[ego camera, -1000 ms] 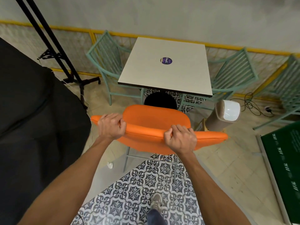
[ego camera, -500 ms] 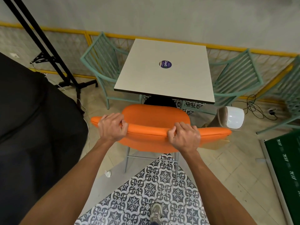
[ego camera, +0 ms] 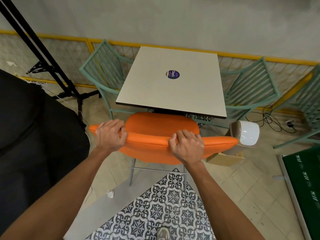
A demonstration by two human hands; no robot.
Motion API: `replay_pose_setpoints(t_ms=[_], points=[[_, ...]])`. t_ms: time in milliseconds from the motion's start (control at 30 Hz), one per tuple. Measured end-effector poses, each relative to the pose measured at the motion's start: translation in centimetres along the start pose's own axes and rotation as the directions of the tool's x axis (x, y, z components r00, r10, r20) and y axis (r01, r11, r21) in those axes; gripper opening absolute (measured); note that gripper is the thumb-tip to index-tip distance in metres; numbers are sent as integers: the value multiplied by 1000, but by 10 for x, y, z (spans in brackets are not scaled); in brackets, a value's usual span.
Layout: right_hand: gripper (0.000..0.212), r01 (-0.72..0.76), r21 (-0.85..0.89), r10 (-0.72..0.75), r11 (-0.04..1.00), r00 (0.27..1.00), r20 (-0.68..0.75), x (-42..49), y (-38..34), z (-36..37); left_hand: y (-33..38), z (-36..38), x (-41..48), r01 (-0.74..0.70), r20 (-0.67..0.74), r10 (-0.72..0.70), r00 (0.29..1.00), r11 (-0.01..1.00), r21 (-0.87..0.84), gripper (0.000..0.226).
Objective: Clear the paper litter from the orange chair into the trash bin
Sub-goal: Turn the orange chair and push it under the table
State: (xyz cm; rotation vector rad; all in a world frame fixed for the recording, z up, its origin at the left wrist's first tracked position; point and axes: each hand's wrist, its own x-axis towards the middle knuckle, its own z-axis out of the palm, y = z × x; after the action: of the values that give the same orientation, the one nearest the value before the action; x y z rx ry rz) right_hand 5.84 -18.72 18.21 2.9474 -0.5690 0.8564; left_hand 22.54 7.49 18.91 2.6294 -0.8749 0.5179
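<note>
The orange chair (ego camera: 161, 126) stands in front of me, its seat tucked partly under the beige table (ego camera: 173, 84). My left hand (ego camera: 110, 134) grips the top of the backrest at its left end. My right hand (ego camera: 187, 147) grips the same rim toward the right. The trash bin (ego camera: 246, 133), beige with a white swing lid, stands just right of the chair. The visible part of the seat is bare; the rest lies hidden under the table. A crumpled bit of white paper (ego camera: 110, 194) lies on the floor left of the chair legs.
Teal metal chairs (ego camera: 102, 70) (ego camera: 251, 87) flank the table. A cardboard box (ego camera: 225, 158) sits beside the bin. A black tripod stand (ego camera: 52, 66) and a dark cloth mass (ego camera: 31, 135) fill the left. A green board (ego camera: 306, 187) lies at the right, cables (ego camera: 271, 118) behind the bin.
The chair has slid forward, further under the table, with both hands still gripping its backrest. The black table base seen behind the backrest is now hidden.
</note>
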Motion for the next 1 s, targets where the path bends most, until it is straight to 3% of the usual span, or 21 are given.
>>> replay_pose_setpoints(t_ms=[167,267,367,600,1000], points=[[72,41,24,-46,999,963,264,7,11,-22,11,-9,-1,-158,191,143,971,985,66,41],[81,-1,-37,13,999,953,302,10,15,-29,41,-1,-12,-238,172,217,961,965,112,44],[73,-47,-42,56,998,961,269,6,11,-27,49,6,-11,-182,108,169,980,976,120,49],[54,-142,-44,148,989,968,204,6,-4,-21,31,18,-5,-246,35,244,969,966,85,43],[55,-203,-53,210,978,949,235,2,-63,-13,-30,13,6,-317,-73,321,944,946,59,39]])
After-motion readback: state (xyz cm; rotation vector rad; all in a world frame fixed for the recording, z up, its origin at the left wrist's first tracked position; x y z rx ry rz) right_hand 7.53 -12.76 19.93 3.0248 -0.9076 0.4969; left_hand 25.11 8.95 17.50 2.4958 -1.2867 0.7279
